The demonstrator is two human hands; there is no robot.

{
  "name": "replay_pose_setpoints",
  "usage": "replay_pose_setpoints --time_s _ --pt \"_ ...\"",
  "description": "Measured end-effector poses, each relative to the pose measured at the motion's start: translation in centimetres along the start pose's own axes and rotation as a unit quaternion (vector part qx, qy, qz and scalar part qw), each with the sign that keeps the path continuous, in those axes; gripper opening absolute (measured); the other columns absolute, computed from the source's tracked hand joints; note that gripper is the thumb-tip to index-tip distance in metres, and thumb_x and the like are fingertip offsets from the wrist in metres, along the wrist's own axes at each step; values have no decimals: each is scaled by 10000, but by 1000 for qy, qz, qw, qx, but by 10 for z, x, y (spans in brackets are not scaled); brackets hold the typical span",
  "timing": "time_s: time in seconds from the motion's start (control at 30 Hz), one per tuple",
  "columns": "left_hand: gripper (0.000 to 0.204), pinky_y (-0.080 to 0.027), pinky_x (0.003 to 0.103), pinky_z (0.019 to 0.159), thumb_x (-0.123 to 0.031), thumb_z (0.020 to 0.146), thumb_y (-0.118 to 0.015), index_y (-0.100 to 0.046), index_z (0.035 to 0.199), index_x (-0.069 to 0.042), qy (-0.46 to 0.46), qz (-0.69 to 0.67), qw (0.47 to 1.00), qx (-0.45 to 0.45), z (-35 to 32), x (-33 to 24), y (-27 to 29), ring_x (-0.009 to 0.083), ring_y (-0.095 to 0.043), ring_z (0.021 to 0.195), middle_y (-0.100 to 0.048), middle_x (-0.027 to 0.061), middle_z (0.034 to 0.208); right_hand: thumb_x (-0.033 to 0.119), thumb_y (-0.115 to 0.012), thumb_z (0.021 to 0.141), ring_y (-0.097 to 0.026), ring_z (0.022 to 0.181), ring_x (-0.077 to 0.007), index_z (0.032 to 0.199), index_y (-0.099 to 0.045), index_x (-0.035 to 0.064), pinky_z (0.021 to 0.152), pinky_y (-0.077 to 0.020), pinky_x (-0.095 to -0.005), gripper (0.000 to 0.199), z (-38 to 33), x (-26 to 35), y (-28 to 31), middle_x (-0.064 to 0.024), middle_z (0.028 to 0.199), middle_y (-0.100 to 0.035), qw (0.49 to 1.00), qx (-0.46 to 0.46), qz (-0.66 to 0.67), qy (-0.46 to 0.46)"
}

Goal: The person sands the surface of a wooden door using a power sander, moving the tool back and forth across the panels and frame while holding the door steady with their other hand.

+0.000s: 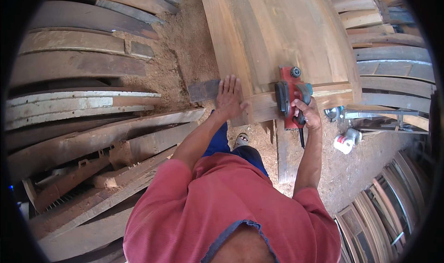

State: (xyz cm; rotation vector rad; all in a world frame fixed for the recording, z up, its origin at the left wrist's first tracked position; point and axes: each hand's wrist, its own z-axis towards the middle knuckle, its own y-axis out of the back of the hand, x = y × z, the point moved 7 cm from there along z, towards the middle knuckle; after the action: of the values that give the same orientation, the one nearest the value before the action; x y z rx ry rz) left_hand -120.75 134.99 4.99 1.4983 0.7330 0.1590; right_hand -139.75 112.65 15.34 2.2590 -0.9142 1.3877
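A red electric hand planer rests across the near end of a large wooden door panel. My right hand is wrapped round the planer's rear handle, and its dark cord hangs toward me. My left hand lies flat with fingers stretched out on the panel's left near corner, beside a dark wood block that sticks out to the left. The planer's underside, where it meets the wood, is hidden.
Stacked boards line the left side, with more planks on the right. Sawdust covers the ground. A white bucket stands at the right. Below the panel's near end lies a narrow board. My sandalled foot shows underneath.
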Motion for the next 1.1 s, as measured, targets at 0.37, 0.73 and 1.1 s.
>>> replay_pose_setpoints --time_s 0.37,0.73,1.1 --pt "847 -113 618 1223 -353 954 -644 -228 1585 30 118 -87 982 -116 -70 56 25 535 -154 1511 -178 369 1625 414 -563 1053 -534 537 -82 1058 -614 19 474 -441 -238 398 -74 -7 -63 -2 722 -583 997 -19 -72 14" --pt "639 -297 554 1191 -393 939 -615 -519 1439 -8 299 -214 912 183 -256 42 -117 498 -370 1424 -397 301 1551 409 -567 1018 -553 527 -112 1063 -607 19 490 -450 -295 394 -167 -109 -110 -10 647 -566 983 122 -125 -46" --pt "566 -378 468 1151 -349 921 -645 -582 1366 -4 273 -247 922 118 -263 52 -134 414 -541 1298 -593 240 1380 412 -578 1002 -571 500 -141 967 -603 10 469 -453 -319 404 -109 -65 -145 -33 606 -564 981 76 -181 -7"
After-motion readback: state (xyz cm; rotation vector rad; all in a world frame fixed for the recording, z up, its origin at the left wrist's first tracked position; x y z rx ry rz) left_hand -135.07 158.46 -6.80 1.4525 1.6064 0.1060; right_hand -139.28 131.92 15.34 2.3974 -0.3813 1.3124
